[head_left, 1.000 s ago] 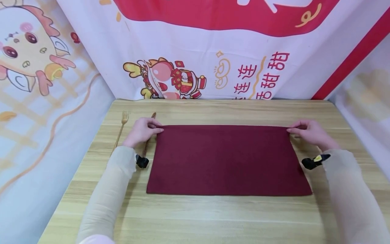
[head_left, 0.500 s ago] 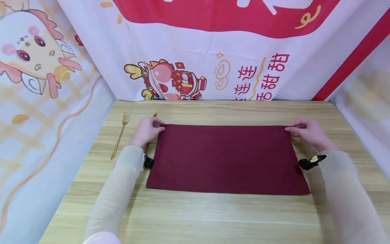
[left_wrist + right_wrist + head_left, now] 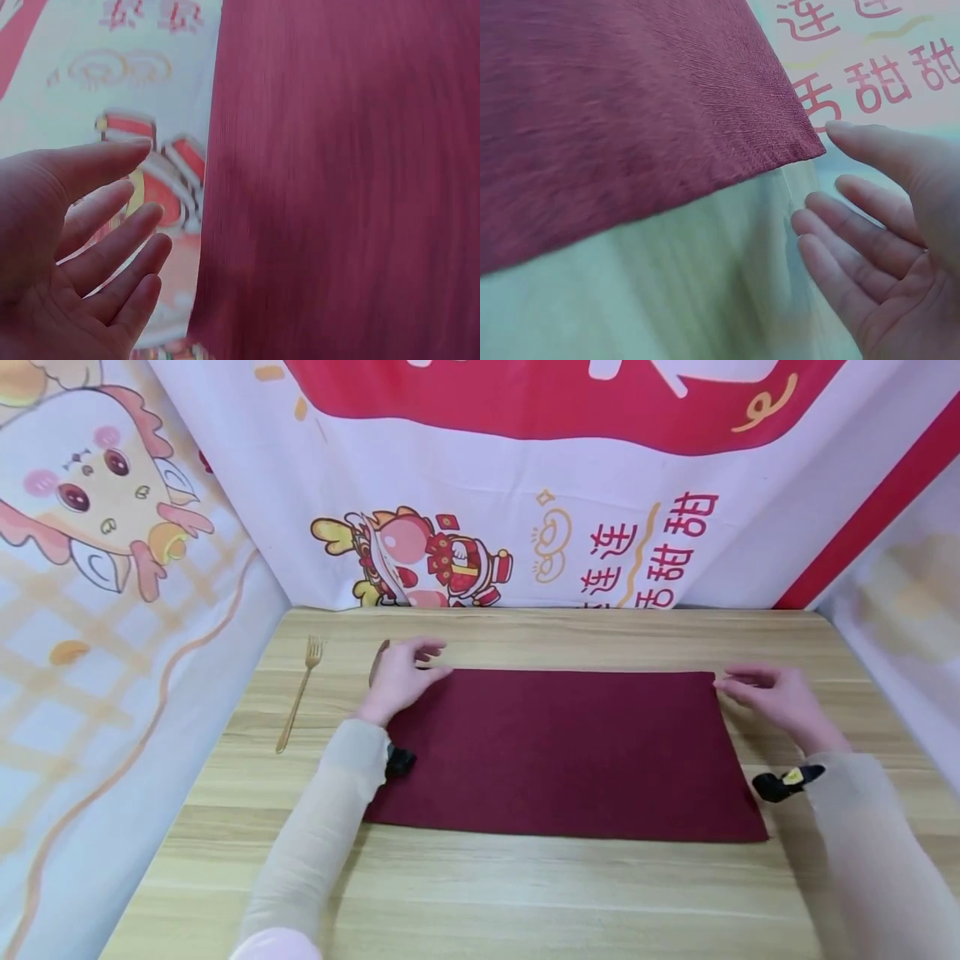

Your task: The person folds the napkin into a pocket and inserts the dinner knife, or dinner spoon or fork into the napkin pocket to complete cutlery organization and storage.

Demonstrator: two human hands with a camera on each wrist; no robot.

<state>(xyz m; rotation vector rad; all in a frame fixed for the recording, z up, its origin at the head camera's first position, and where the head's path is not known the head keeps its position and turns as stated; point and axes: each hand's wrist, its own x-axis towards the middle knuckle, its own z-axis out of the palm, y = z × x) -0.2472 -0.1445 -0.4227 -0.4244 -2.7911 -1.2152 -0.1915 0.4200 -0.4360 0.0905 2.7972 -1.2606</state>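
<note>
A dark red cloth (image 3: 570, 752), shaped as a wide rectangle, lies flat on the table. My left hand (image 3: 403, 681) is over its far left corner, fingers spread and relaxed, holding nothing; in the left wrist view that hand (image 3: 82, 247) shows an empty palm beside the cloth's edge (image 3: 337, 180). At the far right corner, my right hand (image 3: 776, 700) is just off the cloth. The right wrist view shows the thumb tip close to the cloth's corner (image 3: 795, 142), with the right hand's fingers (image 3: 855, 240) loose and nothing in them. My left hand and arm hide the cloth's left edge.
A gold fork (image 3: 302, 693) lies on the wooden table (image 3: 570, 893) to the left. Between fork and cloth, a slim brown utensil (image 3: 379, 660) is mostly hidden by my left hand. Printed fabric (image 3: 600, 468) hangs along the table's far edge and both sides.
Both hands have let go of the cloth's far corners. My left hand has moved right over the cloth; my right hand has drawn slightly right. Earlier, the cloth's near left corner shifted slightly away.
</note>
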